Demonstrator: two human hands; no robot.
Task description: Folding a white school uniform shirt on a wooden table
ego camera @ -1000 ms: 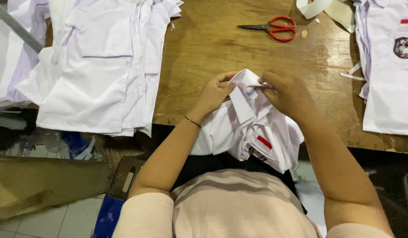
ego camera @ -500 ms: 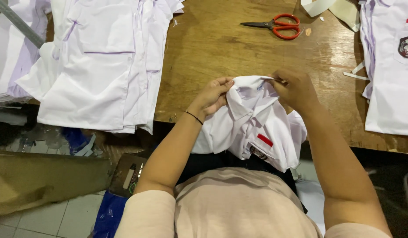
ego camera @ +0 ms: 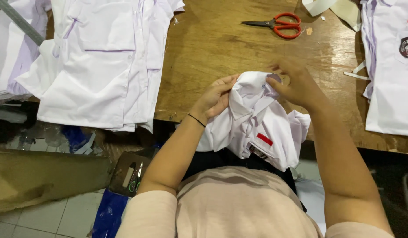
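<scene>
Right hand now higher, blurred, grip unclear; left hand clenched on white shirt

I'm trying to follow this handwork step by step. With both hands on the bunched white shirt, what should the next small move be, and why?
Probably draw the right hand a little away from the left hand to pull the fabric taut. The white shirt is bunched and creased between them at the edge of the wooden table, and the right fingers pinch its top fold, so flattening that spot would expose it. The scissors lie untouched farther back.
</scene>
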